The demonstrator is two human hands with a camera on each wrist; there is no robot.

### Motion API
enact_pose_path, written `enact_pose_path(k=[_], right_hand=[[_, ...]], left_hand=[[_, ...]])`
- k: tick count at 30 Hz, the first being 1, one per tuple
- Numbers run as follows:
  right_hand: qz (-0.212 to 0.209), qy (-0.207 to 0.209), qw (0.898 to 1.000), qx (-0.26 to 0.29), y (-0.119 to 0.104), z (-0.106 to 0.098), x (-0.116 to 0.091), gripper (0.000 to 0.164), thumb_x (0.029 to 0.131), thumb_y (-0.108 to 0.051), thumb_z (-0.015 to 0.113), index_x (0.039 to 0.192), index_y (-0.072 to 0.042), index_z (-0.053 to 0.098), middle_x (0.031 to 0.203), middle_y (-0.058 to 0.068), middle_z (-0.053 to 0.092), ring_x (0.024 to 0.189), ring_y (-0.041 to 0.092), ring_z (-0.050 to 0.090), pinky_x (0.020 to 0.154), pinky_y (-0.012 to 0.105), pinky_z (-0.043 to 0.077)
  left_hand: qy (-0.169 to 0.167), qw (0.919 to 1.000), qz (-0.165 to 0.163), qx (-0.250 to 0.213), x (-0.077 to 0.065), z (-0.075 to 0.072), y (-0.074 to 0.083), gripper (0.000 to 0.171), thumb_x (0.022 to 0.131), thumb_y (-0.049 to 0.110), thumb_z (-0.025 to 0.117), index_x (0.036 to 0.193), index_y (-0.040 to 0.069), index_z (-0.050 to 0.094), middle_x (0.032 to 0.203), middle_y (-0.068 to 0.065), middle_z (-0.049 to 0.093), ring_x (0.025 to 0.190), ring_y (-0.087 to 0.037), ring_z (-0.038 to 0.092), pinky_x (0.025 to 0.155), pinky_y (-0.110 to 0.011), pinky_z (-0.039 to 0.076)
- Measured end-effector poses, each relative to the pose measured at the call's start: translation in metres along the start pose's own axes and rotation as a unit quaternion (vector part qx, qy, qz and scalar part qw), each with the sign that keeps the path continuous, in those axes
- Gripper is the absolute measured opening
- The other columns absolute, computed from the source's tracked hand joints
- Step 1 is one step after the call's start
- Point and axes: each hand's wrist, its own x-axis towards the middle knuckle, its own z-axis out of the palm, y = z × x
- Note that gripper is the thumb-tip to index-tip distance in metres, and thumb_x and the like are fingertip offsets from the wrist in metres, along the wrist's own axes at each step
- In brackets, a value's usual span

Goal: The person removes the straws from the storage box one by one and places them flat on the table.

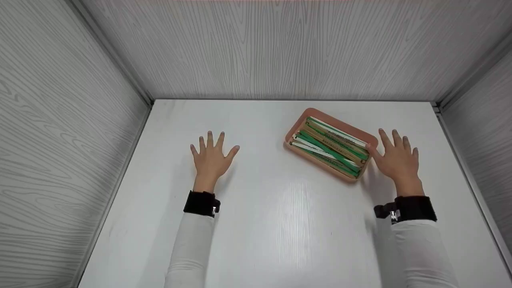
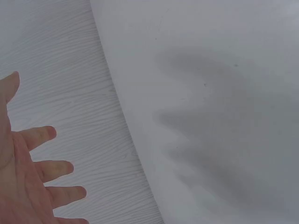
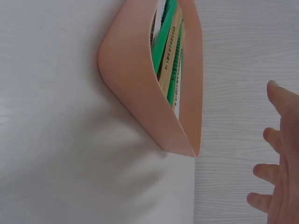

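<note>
A salmon-pink rectangular box (image 1: 344, 127) with rounded corners sits at an angle on the right half of the table. Inside it lie several long, slim printed strips (image 1: 328, 149) in green, white and tan. My right hand (image 1: 398, 162) hovers just right of the box with fingers spread, its thumb overlapping the box's right corner in the head view. In the right wrist view a gap separates that hand from the box wall (image 3: 131, 70). Over on the left, my left hand (image 1: 210, 160) is held palm down above the table, fingers spread, holding nothing.
The white tabletop (image 1: 256, 224) is bounded by grey wood-grain panels: a back panel (image 1: 256, 52), a left panel (image 1: 52, 152) and a right panel (image 1: 488, 100). Each wrist wears a black strap (image 1: 416, 208) with a small camera.
</note>
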Motion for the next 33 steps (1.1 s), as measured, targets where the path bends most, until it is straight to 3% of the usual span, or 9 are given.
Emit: enact_pose_path(k=[8,12,16,21,27,33], right_hand=[[-0.012,-0.043,0.999,0.002,0.0,0.013,-0.005,0.08,0.101,-0.061,0.025,0.151,0.0,0.032,0.151,0.035,0.021,0.133,0.056,0.024,0.1,0.069,0.028],[-0.022,-0.055,0.998,0.008,-0.001,0.02,-0.009,0.069,0.104,-0.051,0.034,0.149,0.001,0.036,0.151,0.035,0.023,0.132,0.056,0.026,0.097,0.069,0.033],[-0.046,-0.033,0.998,0.007,-0.005,0.031,-0.017,0.056,0.104,-0.036,0.046,0.143,0.004,0.045,0.147,0.034,0.033,0.129,0.055,0.034,0.097,0.066,0.035],[-0.097,0.026,0.995,0.016,-0.014,0.046,-0.027,0.041,0.101,-0.027,0.053,0.125,0.006,0.062,0.129,0.03,0.054,0.111,0.052,0.051,0.093,0.061,0.04],[-0.142,0.08,0.987,0.01,-0.025,0.059,-0.036,0.033,0.096,-0.023,0.063,0.115,0.004,0.069,0.12,0.026,0.061,0.11,0.049,0.053,0.099,0.061,0.035],[-0.147,0.082,0.986,-0.007,-0.032,0.071,-0.038,0.037,0.094,-0.027,0.066,0.119,0.001,0.068,0.136,0.026,0.05,0.128,0.047,0.039,0.106,0.067,0.022]], left_hand=[[-0.027,0.9993,-0.011,-0.022,-0.01,0.009,0.011,0.083,0.092,0.073,0.034,0.151,0.015,0.041,0.152,-0.025,0.033,0.137,-0.047,0.032,0.107,-0.068,0.017],[-0.035,0.9989,-0.011,-0.029,-0.017,0.014,0.017,0.082,0.093,0.072,0.036,0.147,0.011,0.046,0.149,-0.025,0.039,0.133,-0.044,0.039,0.106,-0.065,0.024],[-0.044,0.9982,-0.009,-0.04,-0.026,0.02,0.025,0.081,0.094,0.07,0.038,0.144,0.008,0.05,0.142,-0.023,0.048,0.126,-0.042,0.048,0.102,-0.062,0.032],[-0.059,0.9973,0.001,-0.044,-0.038,0.025,0.036,0.079,0.095,0.069,0.038,0.141,0.007,0.053,0.129,-0.019,0.06,0.112,-0.038,0.059,0.093,-0.054,0.044],[-0.073,0.9956,0.016,-0.056,-0.049,0.031,0.05,0.076,0.095,0.067,0.04,0.14,0.007,0.054,0.128,-0.017,0.062,0.112,-0.035,0.061,0.087,-0.048,0.05],[-0.089,0.9937,0.028,-0.062,-0.057,0.038,0.064,0.072,0.097,0.063,0.042,0.139,0.007,0.055,0.127,-0.017,0.062,0.113,-0.033,0.061,0.089,-0.048,0.05]])
